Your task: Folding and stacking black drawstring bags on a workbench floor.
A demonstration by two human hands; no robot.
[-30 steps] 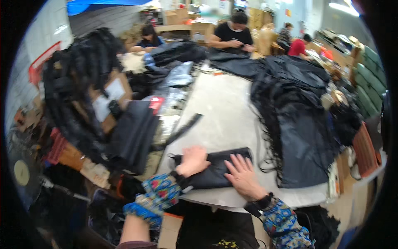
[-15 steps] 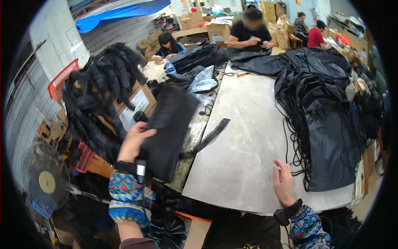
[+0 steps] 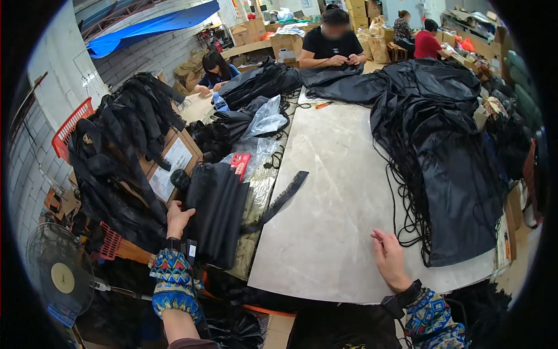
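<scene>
My left hand is at the left edge of a stack of black fabric pieces, its thumb spread from the fingers and touching or close to the edge. The stack lies in soft lengthwise folds at the table's left side. My right hand hovers over or rests on the pale tabletop, fingers loosely bent and nothing in them. Between the hands, a narrow black fabric strip with a frayed edge runs from the stack onto the table.
A large heap of black fabric with cords covers the right side. Black strips hang over a cardboard box at left, near a fan. A red packet and clear plastic bags lie behind the stack. Other people sit further back.
The black fabric under my left hand, raised and blurred before, now lies down in folds, uncovering the red packet. My left hand has moved down slightly. The view has shifted a little.
</scene>
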